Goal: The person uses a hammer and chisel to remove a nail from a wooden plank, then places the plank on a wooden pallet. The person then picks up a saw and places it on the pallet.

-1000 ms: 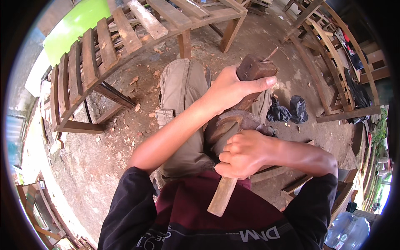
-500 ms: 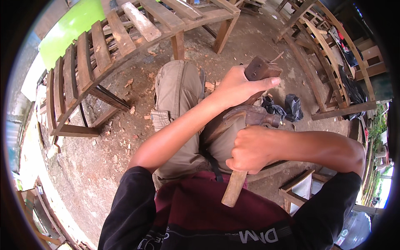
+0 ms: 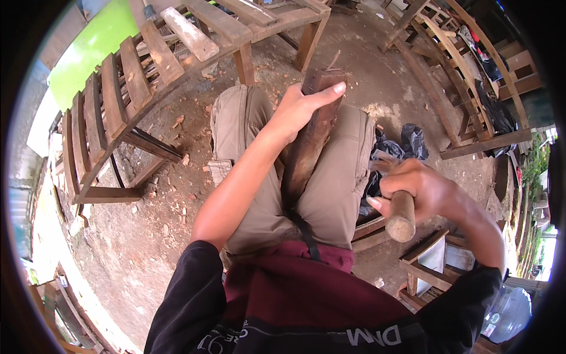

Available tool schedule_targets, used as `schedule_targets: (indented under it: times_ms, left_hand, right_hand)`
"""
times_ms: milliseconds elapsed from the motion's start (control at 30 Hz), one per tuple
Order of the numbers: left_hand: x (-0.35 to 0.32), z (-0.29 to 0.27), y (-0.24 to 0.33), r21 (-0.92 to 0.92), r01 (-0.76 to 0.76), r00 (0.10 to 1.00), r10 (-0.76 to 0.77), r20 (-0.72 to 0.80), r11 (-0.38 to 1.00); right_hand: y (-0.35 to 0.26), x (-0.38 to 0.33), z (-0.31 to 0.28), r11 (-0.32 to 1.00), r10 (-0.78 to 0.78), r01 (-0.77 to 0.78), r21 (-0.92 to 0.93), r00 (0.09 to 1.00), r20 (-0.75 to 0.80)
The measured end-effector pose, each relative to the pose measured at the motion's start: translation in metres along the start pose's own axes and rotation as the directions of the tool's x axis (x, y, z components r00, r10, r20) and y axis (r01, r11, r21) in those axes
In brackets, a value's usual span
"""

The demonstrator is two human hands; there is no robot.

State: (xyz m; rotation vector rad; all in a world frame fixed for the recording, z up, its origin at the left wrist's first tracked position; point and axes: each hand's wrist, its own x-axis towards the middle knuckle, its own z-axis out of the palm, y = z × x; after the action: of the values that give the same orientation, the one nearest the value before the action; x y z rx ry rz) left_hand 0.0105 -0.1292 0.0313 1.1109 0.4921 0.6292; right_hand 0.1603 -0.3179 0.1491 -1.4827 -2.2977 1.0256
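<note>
Left hand (image 3: 298, 109): grips wood block (image 3: 309, 141) top, long axis running away along lap.
Right hand (image 3: 415, 189): clenches tool handle (image 3: 402, 215), just right of block.

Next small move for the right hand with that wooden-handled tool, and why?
Probably swing the wooden-handled tool back in toward the dark wooden piece. The right hand grips it off to the side, apart from the piece, while the left hand steadies the piece's top end over the lap. The tool's head is hidden.

Wood piece (image 3: 306, 141) between knees, slatted bench (image 3: 135, 76) left, bags (image 3: 407, 141) right
</note>
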Motion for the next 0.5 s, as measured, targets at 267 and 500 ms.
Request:
schedule_targets:
  times_ms: [267, 500]
  left_hand:
    - [-0.001, -0.03, 0.037, -0.011, -0.147, 0.957, 0.139, -0.256, 0.989]
    - [0.026, -0.065, 0.039, 0.167, -0.317, 0.784, 0.357, -0.507, 0.934]
  right_hand:
    - [0.03, 0.04, 0.026, 0.981, 0.089, 0.03, 0.19, 0.804, -0.588]
    - [0.058, 0.1, 0.004, 0.964, 0.246, -0.238, 0.115, 0.652, -0.717]
